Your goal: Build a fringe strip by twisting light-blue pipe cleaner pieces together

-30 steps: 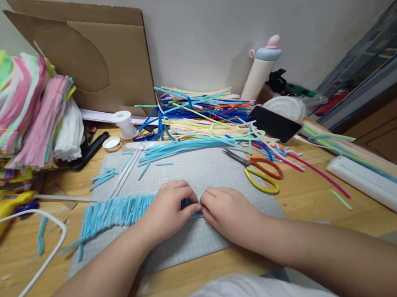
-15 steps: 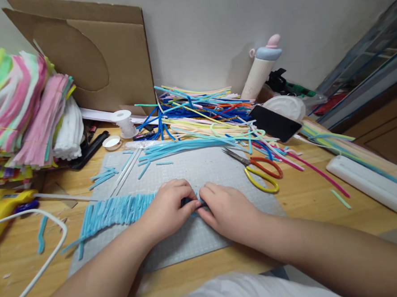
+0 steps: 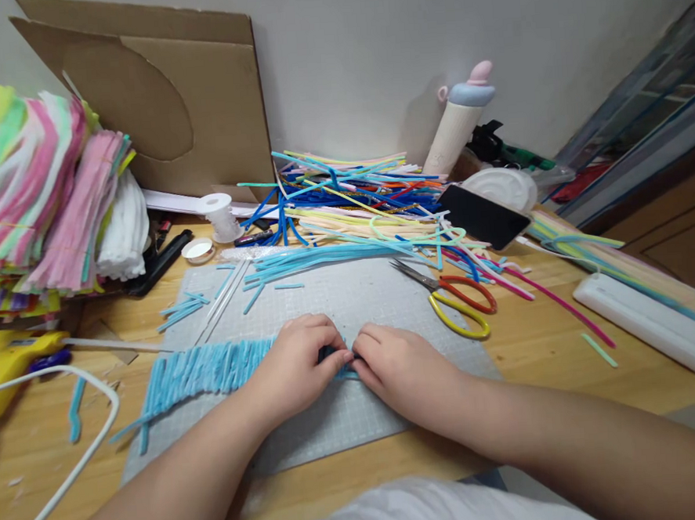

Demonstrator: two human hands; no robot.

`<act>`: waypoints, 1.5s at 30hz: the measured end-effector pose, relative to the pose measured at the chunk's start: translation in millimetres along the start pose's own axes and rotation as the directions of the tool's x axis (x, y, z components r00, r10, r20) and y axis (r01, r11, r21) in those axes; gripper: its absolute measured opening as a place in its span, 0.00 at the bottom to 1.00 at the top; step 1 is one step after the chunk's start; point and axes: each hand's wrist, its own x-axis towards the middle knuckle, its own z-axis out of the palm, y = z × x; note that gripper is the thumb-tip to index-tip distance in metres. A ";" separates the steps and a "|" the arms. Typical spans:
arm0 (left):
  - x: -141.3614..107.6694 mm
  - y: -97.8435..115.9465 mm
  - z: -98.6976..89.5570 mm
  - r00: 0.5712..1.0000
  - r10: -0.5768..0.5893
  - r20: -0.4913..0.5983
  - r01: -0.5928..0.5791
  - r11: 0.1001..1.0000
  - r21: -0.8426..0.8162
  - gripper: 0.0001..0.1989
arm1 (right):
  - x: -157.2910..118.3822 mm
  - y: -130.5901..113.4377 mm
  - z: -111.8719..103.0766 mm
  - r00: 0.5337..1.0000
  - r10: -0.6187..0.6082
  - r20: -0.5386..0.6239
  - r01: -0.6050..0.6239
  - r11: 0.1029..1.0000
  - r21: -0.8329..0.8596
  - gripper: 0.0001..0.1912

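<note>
A woven strip of light-blue pipe cleaners (image 3: 204, 368) lies across the grey cutting mat (image 3: 335, 441). My left hand (image 3: 307, 362) covers its right end, thumb and fingers closed on it. Against its fingertips, my right hand (image 3: 398, 367) pinches the same end, where a bit of blue shows between the hands. Most of that end is hidden under my fingers. Beyond the hands lie long blue pipe cleaners (image 3: 329, 259) and short cut pieces (image 3: 184, 308). Scissors (image 3: 459, 302) with one red and one yellow handle rest at the mat's right side.
A yellow glue gun (image 3: 18, 362) and its white cable (image 3: 100, 448) lie at left, below bundled pipe cleaners (image 3: 79, 206). Cardboard (image 3: 220, 95) leans on the wall. Toward the back right are a phone (image 3: 484, 216), a bottle (image 3: 457, 128) and a white power strip (image 3: 646, 324).
My right hand has shifted very slightly to the right, showing a little more blue between the hands. My left hand keeps its hold, and the other things lie as before.
</note>
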 end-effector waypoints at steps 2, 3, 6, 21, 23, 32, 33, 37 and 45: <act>0.2 -0.2 0.4 1.000 -0.001 0.000 0.001 1.000 0.004 0.08 | -0.5 1.3 -0.3 1.000 -0.008 0.001 0.008 1.000 -0.002 0.08; 0.3 -0.3 0.7 1.000 0.000 0.000 0.000 1.000 0.007 0.08 | -0.8 1.9 -0.2 1.000 -0.011 -0.002 0.011 1.000 -0.006 0.08; 0.6 -0.1 1.4 1.000 0.001 -0.005 -0.001 1.000 0.018 0.07 | -2.1 3.5 0.8 0.999 -0.033 -0.014 0.033 0.999 -0.019 0.08; -11.2 -5.4 -5.7 0.993 -0.112 -0.043 0.117 0.981 0.157 0.21 | 4.9 10.9 2.8 0.993 -0.047 -0.108 0.049 0.999 0.022 0.08; -9.1 -4.0 -4.5 0.983 -0.173 -0.058 0.178 0.979 0.103 0.19 | 8.2 15.2 5.9 0.984 -0.094 -0.153 0.100 0.994 0.032 0.08; 14.3 -1.9 -28.1 0.963 -0.250 0.100 0.261 0.957 -0.125 0.23 | 17.8 22.4 11.2 0.936 -0.155 -0.315 0.205 0.970 0.131 0.07; 17.5 -1.3 -30.5 0.968 -0.222 0.116 0.234 0.967 -0.105 0.23 | 17.4 22.3 11.4 0.936 -0.132 -0.326 0.192 0.968 0.160 0.06; 27.0 3.3 -31.5 0.980 -0.150 0.127 0.157 0.987 -0.040 0.14 | 15.7 23.1 12.2 0.945 -0.023 -0.326 0.123 0.950 0.288 0.02; 28.4 -5.0 -21.7 0.992 -0.064 0.105 0.090 0.958 -0.271 0.14 | 13.7 23.7 7.7 0.943 0.029 -0.331 0.106 0.918 0.382 0.02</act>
